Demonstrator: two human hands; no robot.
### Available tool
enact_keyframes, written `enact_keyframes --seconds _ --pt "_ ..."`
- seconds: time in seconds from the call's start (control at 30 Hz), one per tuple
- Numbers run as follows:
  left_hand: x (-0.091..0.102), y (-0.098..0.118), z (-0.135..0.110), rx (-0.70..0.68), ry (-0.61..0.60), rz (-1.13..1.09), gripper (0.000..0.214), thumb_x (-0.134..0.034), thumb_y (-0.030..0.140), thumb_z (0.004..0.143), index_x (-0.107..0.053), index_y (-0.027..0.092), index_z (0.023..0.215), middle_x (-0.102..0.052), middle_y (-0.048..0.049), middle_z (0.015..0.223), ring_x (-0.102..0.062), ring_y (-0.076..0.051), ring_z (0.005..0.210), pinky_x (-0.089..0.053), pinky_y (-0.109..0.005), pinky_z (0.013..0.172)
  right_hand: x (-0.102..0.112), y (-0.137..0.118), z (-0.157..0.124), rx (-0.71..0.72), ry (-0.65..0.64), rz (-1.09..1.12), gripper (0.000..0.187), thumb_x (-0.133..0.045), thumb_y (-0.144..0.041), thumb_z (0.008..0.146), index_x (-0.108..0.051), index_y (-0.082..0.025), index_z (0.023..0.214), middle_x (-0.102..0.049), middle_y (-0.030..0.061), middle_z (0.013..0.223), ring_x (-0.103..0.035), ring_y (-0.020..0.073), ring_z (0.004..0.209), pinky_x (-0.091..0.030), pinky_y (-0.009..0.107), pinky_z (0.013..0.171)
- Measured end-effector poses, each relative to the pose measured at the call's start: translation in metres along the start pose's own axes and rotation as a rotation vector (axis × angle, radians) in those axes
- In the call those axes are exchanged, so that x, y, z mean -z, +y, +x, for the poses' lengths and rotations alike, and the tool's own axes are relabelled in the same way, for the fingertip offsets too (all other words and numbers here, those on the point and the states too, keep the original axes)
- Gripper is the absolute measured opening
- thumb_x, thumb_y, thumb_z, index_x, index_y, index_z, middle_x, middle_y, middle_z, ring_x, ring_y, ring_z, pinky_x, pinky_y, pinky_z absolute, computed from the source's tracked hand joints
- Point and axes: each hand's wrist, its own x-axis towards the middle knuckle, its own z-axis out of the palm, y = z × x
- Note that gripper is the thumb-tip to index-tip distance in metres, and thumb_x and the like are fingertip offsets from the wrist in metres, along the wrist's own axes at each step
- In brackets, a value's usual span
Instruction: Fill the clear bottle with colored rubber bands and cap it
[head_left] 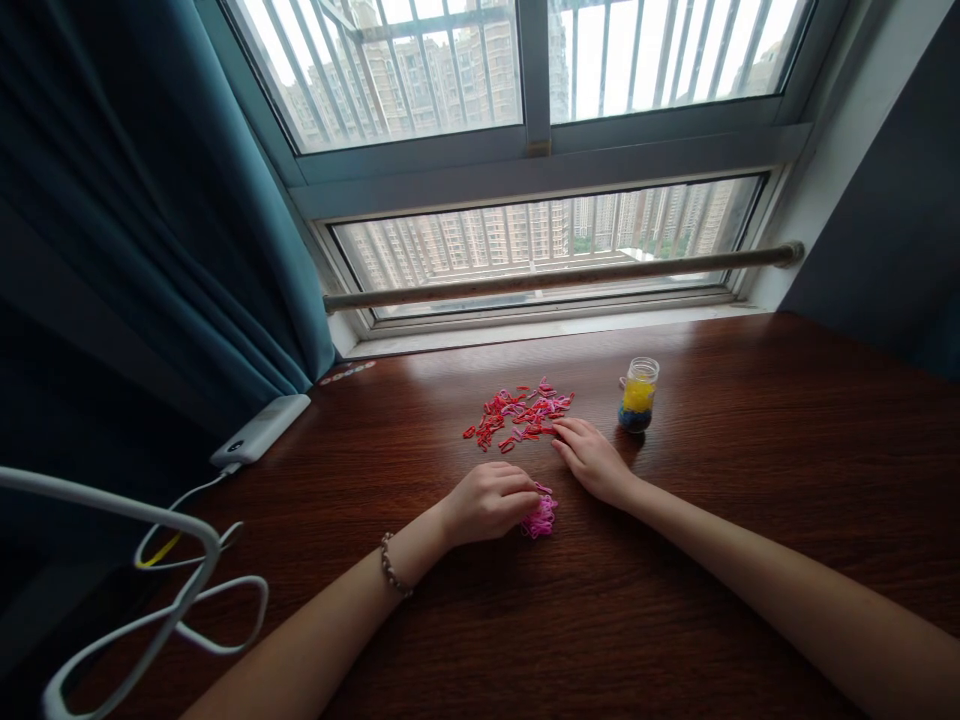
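A scatter of small red and pink rubber bands (521,412) lies on the dark wooden table (675,600). My left hand (489,500) is curled, its fingers closed on a bunch of pink rubber bands (540,518) that rests on the table. My right hand (592,458) lies flat with fingers stretched toward the near edge of the scatter, fingertips touching the bands. A small clear jar (638,394) with yellow bands above blue ones stands just right of the scatter, lid off.
A white power bank (260,430) lies at the table's left edge with white cables (187,590) looping off it. A teal curtain (150,220) hangs on the left. The window (540,240) and its rail run along the far edge.
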Motion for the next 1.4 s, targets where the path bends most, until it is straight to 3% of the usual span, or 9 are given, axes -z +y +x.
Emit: enact_keyframes --seconds 0.23,0.37,0.5,0.67,0.9,1.23,1.4 --pt "0.0 -0.003 -0.003 0.035 0.051 -0.002 0.016 -0.047 0.021 0.084 -0.058 0.018 0.094 -0.065 -0.007 0.085 -0.058 -0.017 0.088 -0.047 -0.032 0.079 0.0 0.002 0.0 -0.017 0.174 0.203 0.03 -0.037 -0.027 0.091 -0.056 -0.015 0.111 -0.053 0.0117 0.114 -0.047 0.023 0.108 -0.039 0.038 0.095" --pt "0.002 -0.011 -0.006 0.184 0.138 0.089 0.021 -0.049 0.023 0.083 -0.057 0.018 0.102 -0.063 -0.0081 0.098 -0.053 -0.02 0.101 -0.042 -0.038 0.089 0.01 -0.008 -0.003 0.012 0.271 0.329 0.031 -0.034 -0.027 0.093 -0.059 -0.015 0.107 -0.056 0.0109 0.109 -0.051 0.022 0.103 -0.041 0.036 0.093" --pt "0.002 -0.019 -0.005 0.411 0.125 0.213 0.028 -0.046 0.026 0.086 -0.053 0.018 0.111 -0.055 -0.0087 0.117 -0.037 -0.024 0.121 -0.026 -0.047 0.102 0.021 -0.025 -0.011 0.17 0.25 0.392 0.028 -0.036 -0.025 0.093 -0.059 -0.017 0.107 -0.057 0.0094 0.107 -0.053 0.0206 0.101 -0.044 0.035 0.09" --pt "-0.005 -0.024 -0.003 0.593 -0.024 0.188 0.035 -0.04 0.034 0.088 -0.045 0.022 0.122 -0.045 -0.0074 0.13 -0.024 -0.026 0.129 -0.016 -0.054 0.102 0.028 -0.038 -0.021 0.378 0.146 0.376 0.025 -0.038 -0.02 0.092 -0.058 -0.016 0.107 -0.057 0.0103 0.105 -0.055 0.0187 0.098 -0.047 0.032 0.086" --pt "-0.006 -0.024 -0.003 0.646 -0.109 0.111 0.036 -0.037 0.036 0.089 -0.042 0.024 0.123 -0.046 -0.0058 0.129 -0.022 -0.024 0.13 -0.01 -0.056 0.103 0.028 -0.041 -0.025 0.633 -0.04 0.214 0.018 -0.043 -0.02 0.089 -0.061 -0.015 0.092 -0.062 0.0092 0.091 -0.057 0.018 0.08 -0.049 0.03 0.072" --pt "-0.009 -0.025 -0.005 0.595 -0.097 0.137 0.032 -0.035 0.033 0.091 -0.049 0.022 0.117 -0.047 -0.0068 0.127 -0.026 -0.023 0.128 -0.012 -0.054 0.103 0.027 -0.036 -0.023 0.551 -0.002 0.193 0.018 -0.042 -0.019 0.09 -0.06 -0.015 0.089 -0.061 0.0079 0.09 -0.056 0.0172 0.08 -0.046 0.03 0.07" --pt "-0.012 -0.029 -0.008 0.551 -0.009 0.169 0.033 -0.04 0.031 0.089 -0.048 0.016 0.117 -0.049 -0.0108 0.123 -0.032 -0.024 0.124 -0.02 -0.05 0.103 0.027 -0.038 -0.022 0.538 -0.01 0.213 0.019 -0.041 -0.02 0.091 -0.06 -0.015 0.089 -0.062 0.0079 0.09 -0.056 0.0177 0.08 -0.046 0.03 0.071"
